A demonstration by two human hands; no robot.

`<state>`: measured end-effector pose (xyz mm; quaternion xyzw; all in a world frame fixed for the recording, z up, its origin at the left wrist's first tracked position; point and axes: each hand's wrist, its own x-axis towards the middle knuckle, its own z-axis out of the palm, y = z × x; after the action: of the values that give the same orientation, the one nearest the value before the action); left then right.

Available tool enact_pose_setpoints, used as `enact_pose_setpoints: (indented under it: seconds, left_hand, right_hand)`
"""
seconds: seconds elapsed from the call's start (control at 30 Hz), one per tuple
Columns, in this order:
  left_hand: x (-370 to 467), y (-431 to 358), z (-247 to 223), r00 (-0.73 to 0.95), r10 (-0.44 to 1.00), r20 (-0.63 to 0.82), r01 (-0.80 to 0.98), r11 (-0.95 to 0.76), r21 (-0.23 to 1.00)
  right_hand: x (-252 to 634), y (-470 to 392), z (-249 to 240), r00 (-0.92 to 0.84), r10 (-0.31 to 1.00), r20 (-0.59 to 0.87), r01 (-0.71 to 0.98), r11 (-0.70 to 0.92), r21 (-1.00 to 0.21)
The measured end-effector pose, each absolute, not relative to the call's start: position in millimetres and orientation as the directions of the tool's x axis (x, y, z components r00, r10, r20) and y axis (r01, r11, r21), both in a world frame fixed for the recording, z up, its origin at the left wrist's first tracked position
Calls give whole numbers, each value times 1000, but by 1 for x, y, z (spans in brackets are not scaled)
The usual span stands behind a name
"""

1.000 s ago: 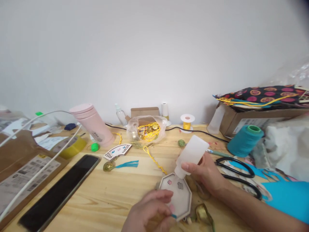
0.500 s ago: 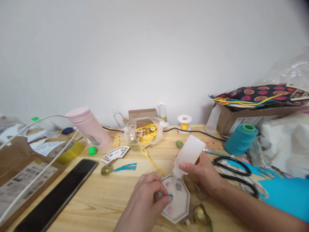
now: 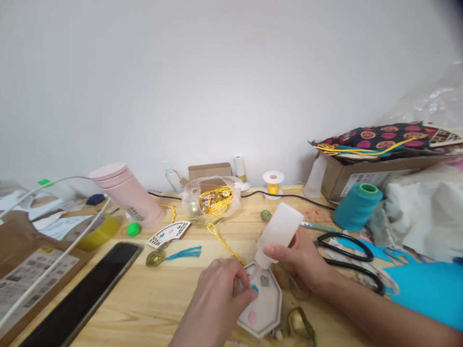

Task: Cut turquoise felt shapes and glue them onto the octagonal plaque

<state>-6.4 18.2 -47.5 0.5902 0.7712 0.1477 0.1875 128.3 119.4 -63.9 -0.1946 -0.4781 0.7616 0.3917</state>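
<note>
A white translucent squeeze bottle is gripped in my right hand, tilted with its nozzle pointing down at an octagonal wooden plaque. The plaque lies on the table and carries a grey clover shape, a pink oval and a small pink-red shape partly hidden. At the plaque's left side, the thumb and forefinger of my left hand are pinched at a small blue piece. Brass bells lie beside the plaque's lower right.
Black-handled scissors and a teal thread cone lie to the right. A fan-shaped piece, a blue tassel and a phone are left. Behind stand a bag of yellow cords, a pink tumbler and a yellow spool.
The view has shifted slightly, so everything sits a little further left. The bottle's nozzle has moved slightly towards my left fingertips. Both hands keep their hold.
</note>
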Motion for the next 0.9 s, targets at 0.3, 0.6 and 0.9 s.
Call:
enact_pose_setpoints:
  seconds: [0.3, 0.6, 0.9]
  left_hand:
    - [-7, 15, -51, -225, 970, -90, 833, 240, 499]
    - [-10, 11, -55, -153, 988, 11, 840, 124, 528]
    - [-12, 12, -58, -117, 993, 4, 839, 97, 536]
  right_hand:
    - [130, 119, -64, -624, 776, 87, -413, -233, -880]
    - [128, 119, -62, -616, 783, 85, -405, -223, -887]
    - [129, 119, -64, -604, 795, 50, -392, -242, -888]
